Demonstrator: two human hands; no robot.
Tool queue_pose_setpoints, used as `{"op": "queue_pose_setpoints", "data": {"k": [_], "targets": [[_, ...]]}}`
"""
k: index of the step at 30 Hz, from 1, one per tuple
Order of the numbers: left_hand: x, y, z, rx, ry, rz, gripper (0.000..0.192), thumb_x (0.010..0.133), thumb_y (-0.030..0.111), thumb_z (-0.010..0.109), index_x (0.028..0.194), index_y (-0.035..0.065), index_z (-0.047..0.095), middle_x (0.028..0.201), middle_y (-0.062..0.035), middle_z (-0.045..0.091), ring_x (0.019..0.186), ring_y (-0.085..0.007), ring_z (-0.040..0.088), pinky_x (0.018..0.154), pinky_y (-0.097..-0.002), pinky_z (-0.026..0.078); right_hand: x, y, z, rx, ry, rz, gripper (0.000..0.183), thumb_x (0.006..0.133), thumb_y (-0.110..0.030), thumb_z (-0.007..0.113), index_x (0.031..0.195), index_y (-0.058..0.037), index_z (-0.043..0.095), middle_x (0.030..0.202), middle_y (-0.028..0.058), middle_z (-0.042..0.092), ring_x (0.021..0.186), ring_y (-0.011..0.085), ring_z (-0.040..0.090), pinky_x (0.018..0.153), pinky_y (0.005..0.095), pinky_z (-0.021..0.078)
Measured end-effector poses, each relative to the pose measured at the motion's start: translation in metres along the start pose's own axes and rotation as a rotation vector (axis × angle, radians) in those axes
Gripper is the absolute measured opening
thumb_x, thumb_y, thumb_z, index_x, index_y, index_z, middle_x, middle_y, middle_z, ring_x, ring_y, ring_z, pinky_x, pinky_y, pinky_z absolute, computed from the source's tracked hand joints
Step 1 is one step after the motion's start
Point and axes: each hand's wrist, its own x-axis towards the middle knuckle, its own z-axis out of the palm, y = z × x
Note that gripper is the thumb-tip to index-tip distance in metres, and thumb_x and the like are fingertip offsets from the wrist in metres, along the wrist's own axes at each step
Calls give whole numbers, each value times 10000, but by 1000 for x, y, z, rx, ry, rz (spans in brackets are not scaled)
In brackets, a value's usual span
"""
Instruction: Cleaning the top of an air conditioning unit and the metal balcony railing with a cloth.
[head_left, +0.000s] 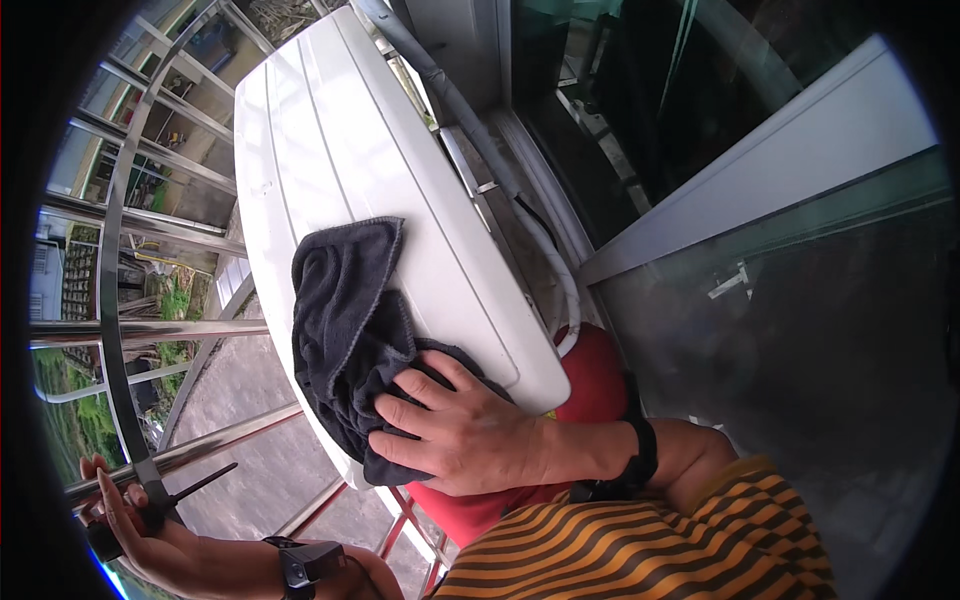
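The white casing of an outdoor air-conditioner unit (352, 150) stands in front of me, tilted in the view. My right hand (450, 424) presses a dark grey cloth (349, 292) onto the near end of its top, fingers spread over the folds. Part of the cloth lies bunched and folded ahead of the fingers. At the lower left, my left hand (139, 521) is closed around the handle of a screwdriver (202, 484), whose dark shaft points up and right. That hand is beside the metal railing; whether it also touches the bars cannot be told.
Stainless steel railing bars (180, 326) and a curved flat strip (112, 247) run along the left, with ground below. A wrapped pipe (457, 97) passes between the unit and the window frame (750, 165). Glass panes (787, 352) stand at the right.
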Motion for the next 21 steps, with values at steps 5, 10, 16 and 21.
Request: {"op": "queue_pose_setpoints", "data": {"k": [5,10,16,21], "targets": [[24,-3,-24,80,-136,114,272,904,80,497,1140,-2,605,1230,-116,564,1003,-72,540,729,-180,372,-2,-3,1,-61,28,-130,221,757,-183,547,945,-89,616,977,107,544,915,257,498,772,386,398],[-16,-6,-2,406,-127,515,356,926,41,362,1237,3,531,1315,-120,491,1171,-129,486,940,-243,431,-23,2,-7,-177,104,-183,205,770,-208,536,923,-86,597,950,98,532,850,224,491,659,342,389],[-109,26,60,31,-1045,269,637,868,231,523,1385,-48,276,1314,-220,460,1144,-134,503,679,-119,405,6,24,-28,-199,209,57,470,665,-233,666,1078,-66,518,961,119,435,833,239,433,691,361,333],[-141,19,142,70,-1398,186,618,787,236,711,1266,-66,463,1217,-186,550,1128,-223,510,968,-320,374,7,37,-22,-153,226,183,869,503,-391,827,1189,-38,428,1044,131,430,962,277,424,763,399,332]]}}
